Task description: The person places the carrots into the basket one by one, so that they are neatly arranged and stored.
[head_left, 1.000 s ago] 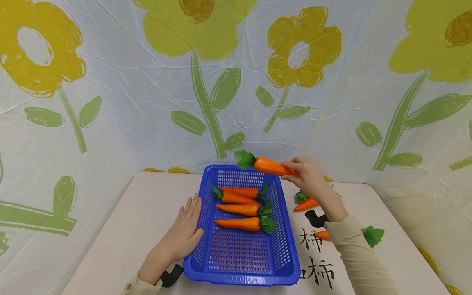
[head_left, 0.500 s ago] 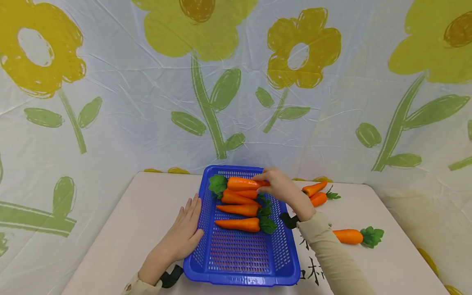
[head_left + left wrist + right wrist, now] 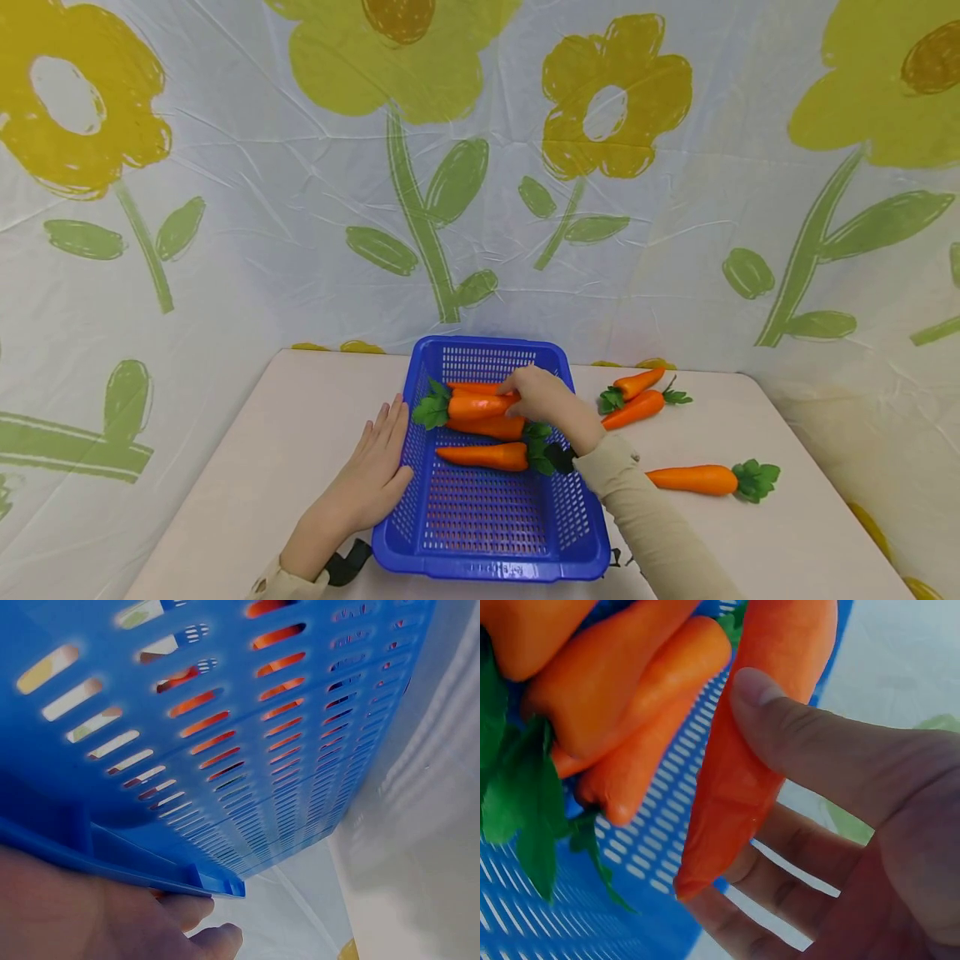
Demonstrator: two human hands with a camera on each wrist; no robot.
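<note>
Right hand (image 3: 551, 398) pinched a carrot (image 3: 476, 407) between thumb and fingers, other carrots (image 3: 483, 456) lay under and near its fingertips in the basket (image 3: 491, 568), left hand (image 3: 369, 477) touched the rim, fingers straight, loose carrots (image 3: 696, 480) lay right of both

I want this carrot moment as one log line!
right hand: holds carrot over basket | left hand: at basket's left side | table: three carrots

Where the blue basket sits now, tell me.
In the head view, the blue basket is at lower centre on the table, the left hand at its left rim and loose carrots to its right.
</note>
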